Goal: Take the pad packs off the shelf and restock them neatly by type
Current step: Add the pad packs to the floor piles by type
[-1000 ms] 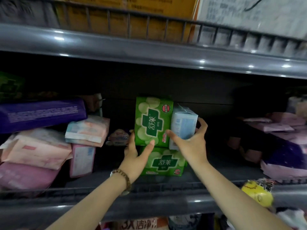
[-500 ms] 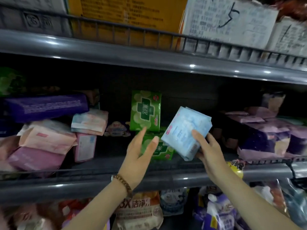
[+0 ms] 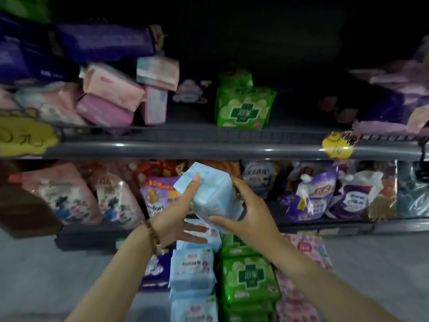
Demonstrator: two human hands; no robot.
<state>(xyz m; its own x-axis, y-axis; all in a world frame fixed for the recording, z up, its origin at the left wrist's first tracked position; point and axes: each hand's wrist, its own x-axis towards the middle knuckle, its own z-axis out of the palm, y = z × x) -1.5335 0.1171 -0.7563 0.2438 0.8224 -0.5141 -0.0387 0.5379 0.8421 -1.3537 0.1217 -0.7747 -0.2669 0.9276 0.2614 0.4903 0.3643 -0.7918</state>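
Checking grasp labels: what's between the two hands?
A light blue pad pack; the right hand grips it, the left hand touches it. Seen in the head view.

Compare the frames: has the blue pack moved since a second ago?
Yes. The blue pack left its spot beside the green packs and is now below the shelf rail, gripped by the right hand, the left hand touching it.

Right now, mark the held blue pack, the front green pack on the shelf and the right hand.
Blue pack (image 3: 209, 196): head view, middle of face.
Front green pack (image 3: 242, 111): head view, printed cross label.
Right hand (image 3: 253, 212): head view, its back.
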